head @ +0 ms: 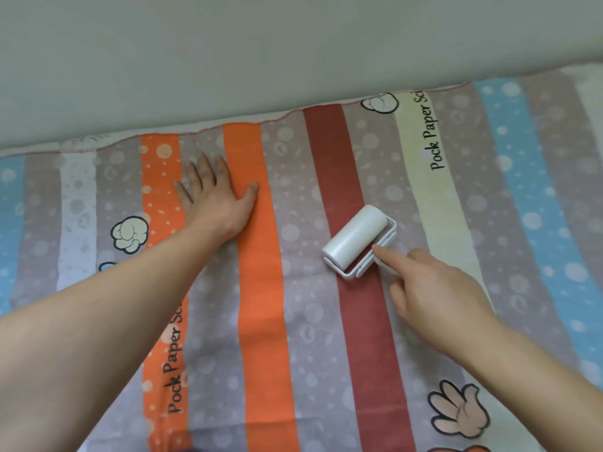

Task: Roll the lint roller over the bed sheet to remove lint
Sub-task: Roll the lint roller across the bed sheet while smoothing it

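White lint roller [354, 239] rests on the bed sheet's [261, 321] red stripe [365, 321], gripped in your right hand's [437, 295] curled fingers; press your flat, straight-fingered left hand [218, 203] down for taut cloth and roll straight

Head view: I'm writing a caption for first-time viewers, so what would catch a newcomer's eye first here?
The white lint roller stands out, lying on the dark red stripe right of centre, with the right hand holding its handle, index finger stretched toward the frame. The left hand lies flat on the bed sheet by the orange stripes, further left.
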`<state>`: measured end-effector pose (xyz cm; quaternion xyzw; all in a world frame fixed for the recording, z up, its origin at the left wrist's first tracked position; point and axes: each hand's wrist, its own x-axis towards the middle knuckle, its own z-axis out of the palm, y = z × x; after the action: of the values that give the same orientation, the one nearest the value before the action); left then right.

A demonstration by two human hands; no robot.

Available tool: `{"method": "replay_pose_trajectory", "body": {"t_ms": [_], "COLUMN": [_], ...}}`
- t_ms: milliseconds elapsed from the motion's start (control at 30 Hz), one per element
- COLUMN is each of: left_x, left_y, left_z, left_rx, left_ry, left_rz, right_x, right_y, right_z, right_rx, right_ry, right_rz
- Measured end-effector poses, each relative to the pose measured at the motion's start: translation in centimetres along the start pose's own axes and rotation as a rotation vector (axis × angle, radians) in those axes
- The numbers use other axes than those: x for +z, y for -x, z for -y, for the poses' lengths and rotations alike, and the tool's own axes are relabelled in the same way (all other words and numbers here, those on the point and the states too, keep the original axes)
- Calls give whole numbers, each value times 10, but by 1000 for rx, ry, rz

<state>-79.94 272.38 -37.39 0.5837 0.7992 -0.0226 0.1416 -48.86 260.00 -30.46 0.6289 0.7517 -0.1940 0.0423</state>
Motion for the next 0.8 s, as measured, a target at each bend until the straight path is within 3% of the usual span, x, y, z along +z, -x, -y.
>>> {"method": "replay_pose_trajectory", "body": {"t_ms": [167,433,500,633,800], "left_x": [-10,-42,-45,-33,-1], "left_y": [12,49,42,13,-1], "left_z": [-18,-45,-53,-68,-62], "left_rx": [-63,94,159,235,273], "left_ry": [18,129,130,159,174], "left_rz": [35,223,226,216,134], "right_x": [-18,-126,-138,-111,-64], "right_y": [23,4,-23,-110,-180], "right_z": [-18,-20,-7,24,44], "right_rx": [10,60,40,35,13], "right_ry": [27,38,-30,-169,-183], "right_rz": [127,409,315,-36,-64]}}
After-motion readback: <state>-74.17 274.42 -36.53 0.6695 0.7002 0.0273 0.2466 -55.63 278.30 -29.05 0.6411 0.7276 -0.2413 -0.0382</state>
